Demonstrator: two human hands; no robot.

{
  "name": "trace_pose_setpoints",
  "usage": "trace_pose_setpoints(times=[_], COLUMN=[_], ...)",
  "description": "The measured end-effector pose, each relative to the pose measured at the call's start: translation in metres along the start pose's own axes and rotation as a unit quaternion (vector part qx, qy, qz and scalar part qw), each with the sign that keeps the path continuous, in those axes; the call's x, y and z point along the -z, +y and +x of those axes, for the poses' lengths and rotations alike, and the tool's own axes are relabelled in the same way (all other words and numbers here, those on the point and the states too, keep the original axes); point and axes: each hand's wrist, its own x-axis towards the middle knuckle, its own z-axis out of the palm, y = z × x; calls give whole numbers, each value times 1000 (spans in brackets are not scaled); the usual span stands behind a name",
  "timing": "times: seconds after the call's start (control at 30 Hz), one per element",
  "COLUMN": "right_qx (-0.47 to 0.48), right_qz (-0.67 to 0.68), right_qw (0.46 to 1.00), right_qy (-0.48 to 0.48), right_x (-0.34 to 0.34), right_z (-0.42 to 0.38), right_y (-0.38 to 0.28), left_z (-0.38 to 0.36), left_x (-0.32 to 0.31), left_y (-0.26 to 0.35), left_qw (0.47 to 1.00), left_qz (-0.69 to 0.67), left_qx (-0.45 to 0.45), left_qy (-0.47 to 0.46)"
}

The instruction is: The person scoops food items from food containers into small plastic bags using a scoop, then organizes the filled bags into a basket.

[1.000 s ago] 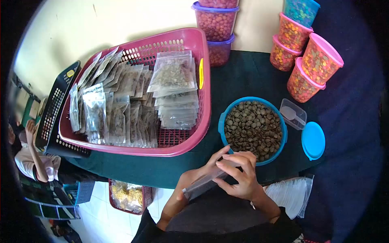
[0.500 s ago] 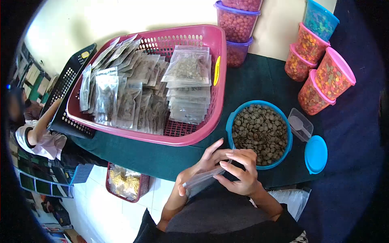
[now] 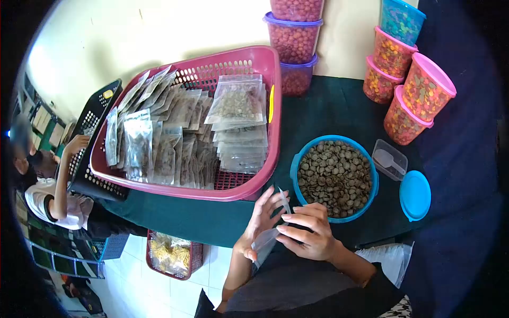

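Left hand [image 3: 261, 220] and right hand [image 3: 307, 233] both pinching a clear empty pouch [image 3: 268, 233], fingers curled round it, held at the table edge just in front of the blue bowl [image 3: 295, 159] of brown pellets, pink basket [image 3: 265, 63] of filled packets to the left, blue lid [image 3: 415, 195] right.

A big pink basket [image 3: 268, 175] is sitting on the dark green tablecloth [image 3: 323, 114], stuffed with filled clear packets [image 3: 238, 100]. Stacked purple-lidded tubs [image 3: 294, 34] are standing behind it, pink-lidded tubs [image 3: 424, 87] of colourful bits off to the side. A black crate [image 3: 87, 119] is poking out beside the basket, and another person [image 3: 50, 191] is sitting below it.
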Motion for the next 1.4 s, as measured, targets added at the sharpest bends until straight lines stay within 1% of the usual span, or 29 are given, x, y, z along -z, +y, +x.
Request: trace_pose_setpoints(times=[0.03,0.1,0.13,0.2,0.3,0.37,0.4,0.43,0.47,0.57,0.63,0.67,0.7,0.77,0.8,0.83,0.93,0.97,1.03,1.07,1.1,1.13,1.17,1.23,1.27,1.3,1.33,1.37,1.4], right_qx=[-9,-20,-8,4,12,17,19,21,14,28,28,19,19,-11,-16,-18,12,7,31,28,30,31,28,3,-10,-13,-14,-15,-20], right_qz=[7,8,-2,-18,-15,-29,-28,-28,2,-18,-28,-39,-47,-46,-34,-37,-38,-41,-17,-20,-10,0,-3,55,74,73,102,131,150], right_qw=[1000,1000,1000,1000,1000,999,999,999,999,996,992,992,991,997,999,999,999,999,999,999,998,994,994,989,984,983,977,970,964], right_qy=[6,-2,-6,-25,-14,6,15,26,40,79,123,116,121,59,31,35,-13,-11,-7,-5,-53,-102,-102,-136,-164,-166,-185,-204,-218], right_x=[-1,1,0,1,0,-1,-2,-2,-3,-6,-9,-6,-4,-1,3,6,19,21,26,29,33,38,41,45,47,49,49,50,53], right_z=[-1,1,2,4,2,0,-2,-4,-6,-15,-22,-23,-23,-23,-21,-20,-14,-12,-12,-12,-12,-13,-11,-7,-7,-7,-6,-5,-4], right_y=[0,-3,-4,-6,-7,-7,-7,-7,-6,1,3,2,3,3,4,5,5,4,3,3,3,2,3,3,3,3,4,4,4], left_z=[0,1,1,0,-2,-1,0,-1,0,0,2,1,1,1,1,1,-1,-4,-14,-19,-17,-12,-7,-3,-3,-3,-3,-5,-7], left_x=[-2,-6,-6,-5,-2,-5,-1,-6,-8,-8,-30,-23,-25,-30,-29,-28,-25,-16,3,4,0,-6,-12,-20,-20,-21,-24,-23,-19], left_y=[0,2,3,1,-5,-2,-3,-1,0,-6,1,-2,-3,-5,-6,-6,-8,-15,-28,-25,-15,-3,7,15,18,19,17,16,16], left_qw=[1000,998,997,997,996,996,999,999,999,999,998,998,997,993,993,992,987,986,978,976,975,964,946,947,933,915,926,927,933], left_qz=[0,63,74,77,89,83,27,27,27,21,50,1,0,14,7,8,58,57,112,80,79,158,236,236,288,338,328,324,320], left_qx=[2,-3,4,8,18,13,17,38,30,33,39,32,34,96,94,97,111,115,129,185,188,165,140,135,145,153,134,136,117], left_qy=[-4,23,9,5,14,12,-30,-4,-13,-35,9,-62,-71,-69,-75,-79,-100,-104,-116,-86,-90,-133,-174,-168,-163,-156,-130,-129,-115])
